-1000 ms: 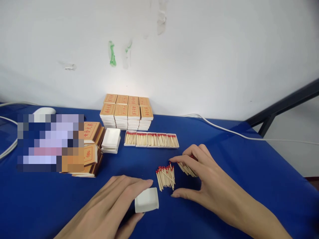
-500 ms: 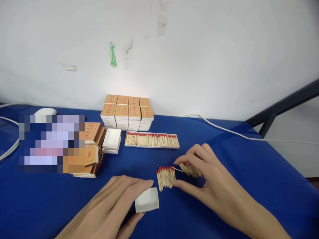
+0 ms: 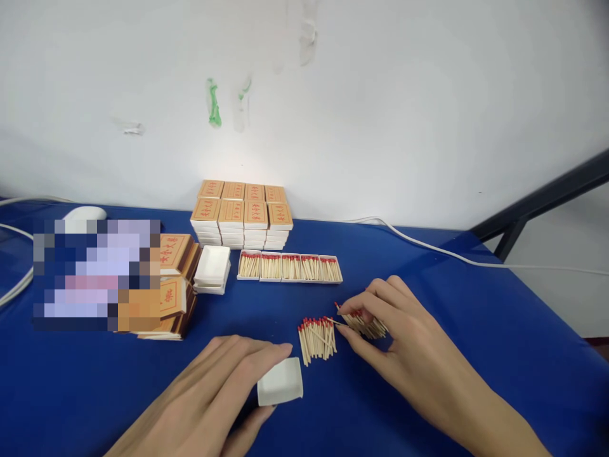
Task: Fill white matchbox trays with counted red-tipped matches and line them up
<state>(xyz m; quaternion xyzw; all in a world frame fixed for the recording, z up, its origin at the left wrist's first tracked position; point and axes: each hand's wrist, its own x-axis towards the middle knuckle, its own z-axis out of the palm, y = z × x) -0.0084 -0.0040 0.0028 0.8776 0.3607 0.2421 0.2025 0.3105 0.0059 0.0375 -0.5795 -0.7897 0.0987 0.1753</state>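
My left hand (image 3: pixel 214 393) grips a white matchbox tray (image 3: pixel 280 382) by its left end, fingers above and thumb below. The tray is tilted and shows a bare inside. Just to its right lies a bunch of red-headed matches (image 3: pixel 316 339), with a few crossing on top. Over a second heap of matches (image 3: pixel 368 325), partly hidden by the fingers, is my right hand (image 3: pixel 399 330). Its thumb and forefinger come close together around the end of a single match (image 3: pixel 335 322), whose head points left to the first bunch.
Several filled match trays (image 3: pixel 290 268) stand in a row behind the hands. White trays (image 3: pixel 212 266) are stacked to their left, beside orange matchbox sleeves (image 3: pixel 176 251). Closed matchboxes (image 3: pixel 242 216) are piled against the wall. A white cable (image 3: pixel 428 244) runs along the back right.
My right thumb has moved up and away from the first bunch, closing toward the forefinger at the single match. My left hand and its tray have stayed nearly still.
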